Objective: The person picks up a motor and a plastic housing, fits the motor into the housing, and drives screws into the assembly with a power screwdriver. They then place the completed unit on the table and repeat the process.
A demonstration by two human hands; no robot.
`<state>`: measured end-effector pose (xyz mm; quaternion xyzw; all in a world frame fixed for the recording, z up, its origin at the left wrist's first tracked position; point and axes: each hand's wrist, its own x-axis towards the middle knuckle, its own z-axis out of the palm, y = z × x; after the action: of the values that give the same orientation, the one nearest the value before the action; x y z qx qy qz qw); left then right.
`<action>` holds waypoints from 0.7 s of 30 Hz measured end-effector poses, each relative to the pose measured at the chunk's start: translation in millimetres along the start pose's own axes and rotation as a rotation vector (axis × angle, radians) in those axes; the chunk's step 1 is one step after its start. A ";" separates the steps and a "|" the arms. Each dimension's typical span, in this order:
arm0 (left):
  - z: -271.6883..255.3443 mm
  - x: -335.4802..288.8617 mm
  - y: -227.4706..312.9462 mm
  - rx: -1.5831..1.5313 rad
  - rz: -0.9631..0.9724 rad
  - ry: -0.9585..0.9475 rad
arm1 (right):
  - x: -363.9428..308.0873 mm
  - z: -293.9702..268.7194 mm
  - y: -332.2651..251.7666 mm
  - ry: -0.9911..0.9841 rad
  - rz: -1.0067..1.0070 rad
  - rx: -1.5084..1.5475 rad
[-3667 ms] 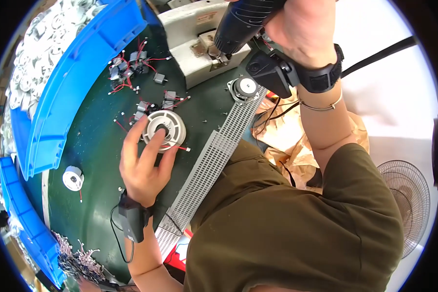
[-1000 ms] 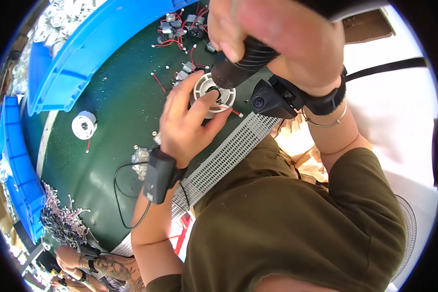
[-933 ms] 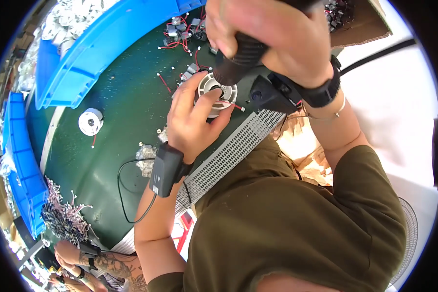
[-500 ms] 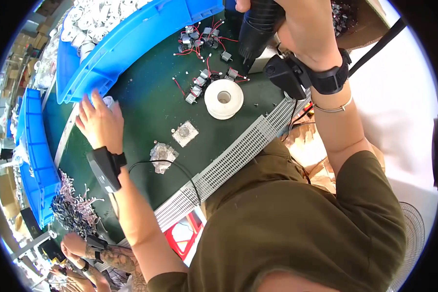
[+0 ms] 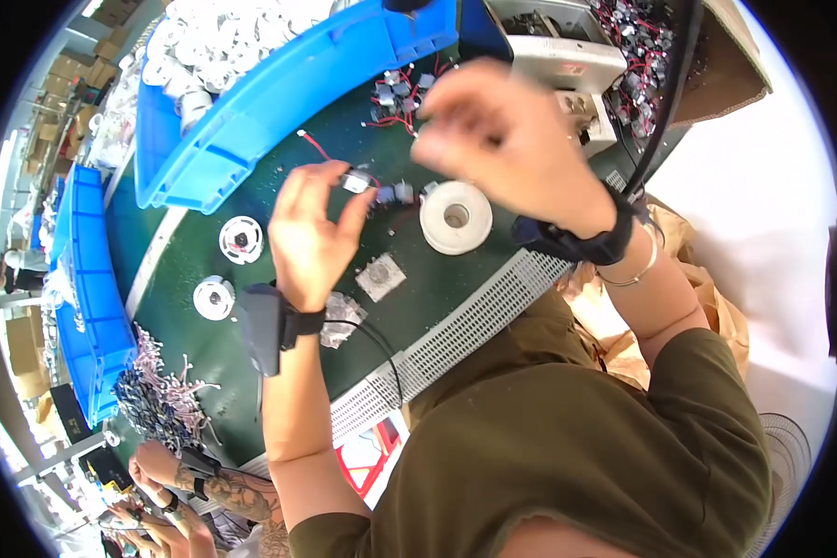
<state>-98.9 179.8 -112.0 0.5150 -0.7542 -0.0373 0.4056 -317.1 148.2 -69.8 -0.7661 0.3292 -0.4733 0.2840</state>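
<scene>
Between the thumb and fingertips of my left hand [image 5: 312,232] is a small motor [image 5: 355,181] with red wire, its silver casing showing. Another motor [image 5: 398,193] lies just past the thumb. My right hand [image 5: 521,153] is lifted above the bench to the right, its fingers curled but smeared by motion; whether it holds anything is unclear. Below it sits a white spool-shaped ring [image 5: 457,218]. Two round white plastic parts, one upper [image 5: 242,240] and one lower [image 5: 214,298], lie left of my left hand. Further motors [image 5: 395,98] with red wires form a loose group beyond.
A blue bin [image 5: 251,121] heaped with white plastic parts stands at the back left. Bundled wires [image 5: 163,400] lie at the left, near a co-worker's tattooed arm [image 5: 237,493]. A cardboard box [image 5: 730,70] of motors is far right. A perforated strip [image 5: 465,325] edges the bench.
My right hand has let go of the black hand tool. My left hand has moved right from beside the blue bin and taken a motor. Two round white parts now show on the bench.
</scene>
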 end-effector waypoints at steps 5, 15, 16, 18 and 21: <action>-2.0 14.9 23.5 0.117 0.349 0.005 | 9.9 28.3 6.5 -0.317 0.069 -0.003; -81.1 180.0 -108.5 0.414 0.022 0.008 | 8.1 -6.0 6.9 -0.401 0.549 0.655; -66.7 204.6 -113.9 0.434 -0.009 -0.211 | 5.8 -7.4 10.4 -0.383 0.531 0.673; -47.7 231.6 -155.5 0.507 0.174 -0.608 | 6.3 -6.4 4.8 -0.384 0.507 0.644; -4.8 231.9 -236.8 0.560 0.137 -0.593 | 7.3 1.5 6.7 -0.350 0.433 0.625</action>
<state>48.5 -116.2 -88.1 0.5212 -0.8519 0.0496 0.0162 -314.9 138.6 -71.5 -0.6250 0.2699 -0.3426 0.6474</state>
